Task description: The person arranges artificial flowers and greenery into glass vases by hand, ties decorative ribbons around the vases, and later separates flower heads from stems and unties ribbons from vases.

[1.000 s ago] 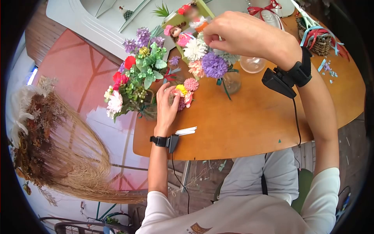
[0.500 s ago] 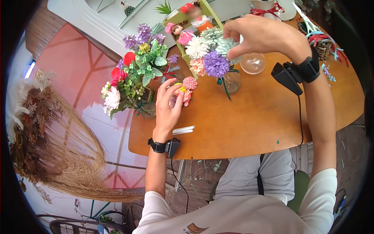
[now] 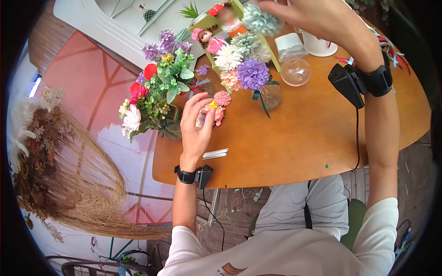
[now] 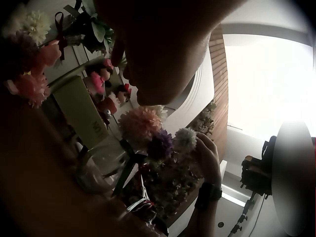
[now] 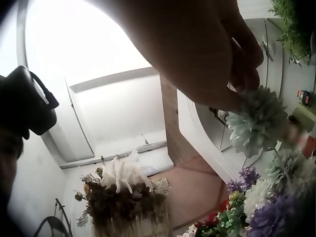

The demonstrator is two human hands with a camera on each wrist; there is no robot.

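Above the vase at the back, my right hand (image 3: 313, 17) holds a pale blue-green artificial flower (image 3: 261, 19) by its head. In the right wrist view the fingers curl against the petals of that flower (image 5: 257, 121). Below it stands a glass vase (image 3: 270, 95) with a dark green ribbon, filled with a purple flower (image 3: 252, 74), a white one (image 3: 228, 58), a peach one (image 3: 230, 80) and another blue-green one (image 3: 245, 42). My left hand (image 3: 195, 129), its fingers loosely bent, rests beside a small pile of pink and yellow flowers (image 3: 222, 98) on the table.
To the left stands a vase of mixed flowers (image 3: 172, 76). A round clear glass (image 3: 295, 71) and white pots (image 3: 317, 45) are at the back right. White sticks (image 3: 215, 153) lie near the left wrist. Dolls sit in a green box (image 3: 271, 50) behind the vase.
My right hand reached down to the bouquet, took hold of a blue-green flower and lifted it up and away toward the back. The left hand has stayed nearly still.
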